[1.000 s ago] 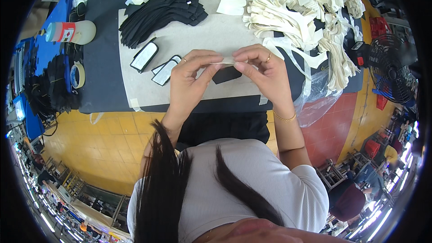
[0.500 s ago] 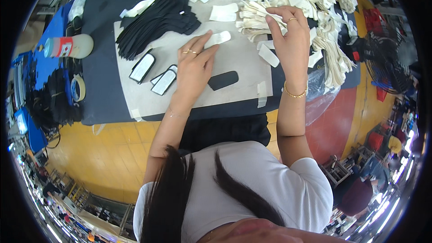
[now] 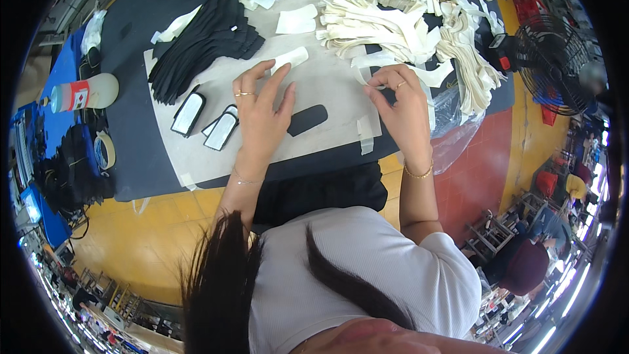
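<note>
My left hand is over the pale sheet with its fingers spread. Its fingertips are at the near end of a small white fabric piece. My right hand has thumb and forefinger drawn together at the edge of another white fabric piece, which it pinches. Between the hands a black rounded fabric piece lies flat. Left of my left hand are black pieces with white panels, some of them overlapping. A stack of cream fabric strips lies beyond my right hand.
The pale sheet is taped to a dark table. A fanned stack of black fabric lies at its far left. Farther left are a bottle and a tape roll. A black fan stands at the right.
My right hand has come down and nearer from the cream stack and now pinches a white piece. My left hand has drawn back from the small white piece, its fingers wider apart. The view has shifted.
</note>
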`<state>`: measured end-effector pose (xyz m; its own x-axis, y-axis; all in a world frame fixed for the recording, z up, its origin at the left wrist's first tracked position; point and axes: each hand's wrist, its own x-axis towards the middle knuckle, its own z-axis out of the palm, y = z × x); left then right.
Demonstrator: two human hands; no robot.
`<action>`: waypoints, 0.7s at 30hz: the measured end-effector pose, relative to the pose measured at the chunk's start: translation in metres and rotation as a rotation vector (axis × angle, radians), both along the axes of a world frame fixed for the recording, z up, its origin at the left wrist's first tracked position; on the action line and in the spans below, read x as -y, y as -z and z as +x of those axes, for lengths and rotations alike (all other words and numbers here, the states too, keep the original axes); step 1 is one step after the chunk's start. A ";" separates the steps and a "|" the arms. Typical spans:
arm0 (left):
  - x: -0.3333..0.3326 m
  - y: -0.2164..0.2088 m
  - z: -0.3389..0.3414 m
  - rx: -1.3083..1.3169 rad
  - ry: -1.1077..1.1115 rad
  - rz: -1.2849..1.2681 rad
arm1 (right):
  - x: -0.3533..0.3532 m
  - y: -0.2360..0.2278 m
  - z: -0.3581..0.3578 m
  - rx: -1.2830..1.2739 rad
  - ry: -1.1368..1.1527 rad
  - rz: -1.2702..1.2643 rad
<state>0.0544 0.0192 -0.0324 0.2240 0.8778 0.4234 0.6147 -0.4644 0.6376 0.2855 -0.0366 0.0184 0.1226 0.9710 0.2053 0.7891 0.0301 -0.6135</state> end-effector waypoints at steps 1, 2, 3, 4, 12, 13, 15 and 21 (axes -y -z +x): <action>0.003 -0.001 0.001 0.019 -0.003 -0.022 | -0.001 0.000 -0.004 -0.040 -0.045 0.057; 0.006 -0.003 0.000 0.047 0.009 -0.032 | -0.003 0.000 -0.010 0.032 -0.084 0.118; 0.011 -0.005 0.000 0.073 0.021 -0.053 | -0.005 0.001 -0.015 0.050 -0.108 0.172; 0.015 -0.007 0.000 0.104 0.033 -0.077 | -0.007 0.003 -0.021 0.068 -0.131 0.225; 0.034 -0.026 -0.014 1.034 0.137 -0.839 | -0.014 0.006 -0.063 0.094 -0.321 0.427; 0.033 -0.028 -0.016 0.974 0.110 -0.857 | -0.015 0.004 -0.065 0.088 -0.325 0.451; 0.031 -0.031 -0.019 0.919 0.094 -0.868 | -0.016 -0.001 -0.065 0.036 -0.325 0.384; 0.030 -0.033 -0.016 0.778 0.050 -0.811 | -0.017 -0.007 -0.063 -0.600 -0.096 -0.091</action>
<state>0.0382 -0.0107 0.0004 0.1908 0.9547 -0.2284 -0.0900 0.2487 0.9644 0.2228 -0.0193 0.0253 0.1024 0.9938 0.0433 0.3019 0.0104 -0.9533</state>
